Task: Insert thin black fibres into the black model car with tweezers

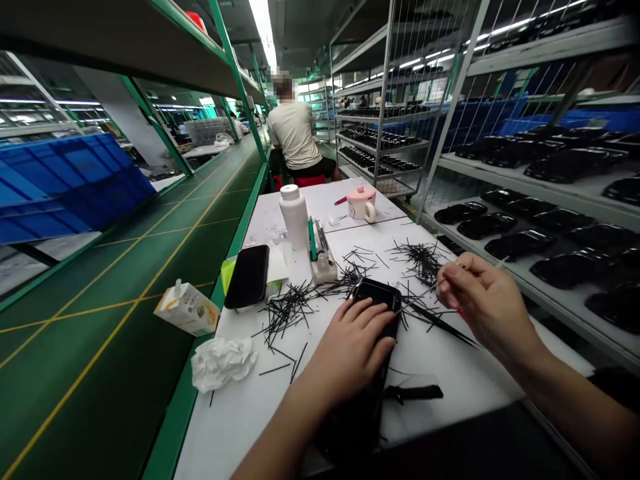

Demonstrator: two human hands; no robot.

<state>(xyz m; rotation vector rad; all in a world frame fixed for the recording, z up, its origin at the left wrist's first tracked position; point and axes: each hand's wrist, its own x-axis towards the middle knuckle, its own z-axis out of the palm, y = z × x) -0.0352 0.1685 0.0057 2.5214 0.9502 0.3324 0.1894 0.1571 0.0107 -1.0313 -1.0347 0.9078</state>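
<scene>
A glossy black car body shell (375, 291) lies lengthwise on the white tabletop in front of me. Across its top rests my left hand (357, 340), palm down, fingers stretched out and thumb near its right edge. My right hand (475, 293) is raised right of the shell, thumb and fingertips pinched together around something thin. A pale tip sticks out above the fingers and a bit of red shows below; its kind is unclear. Thin black strips (287, 310) lie in loose piles around the shell, with another heap (423, 260) close to my right hand.
Left on the table are a phone (247, 277), drink carton (187, 308) and crumpled tissue (223, 363). A white bottle (295, 217) and lidded mug (361, 202) stand behind. A black-handled tool (415, 392) lies nearby. Green conveyor (125, 293) left, shelves of black shells (525, 247) right; a person (296, 137) sits ahead.
</scene>
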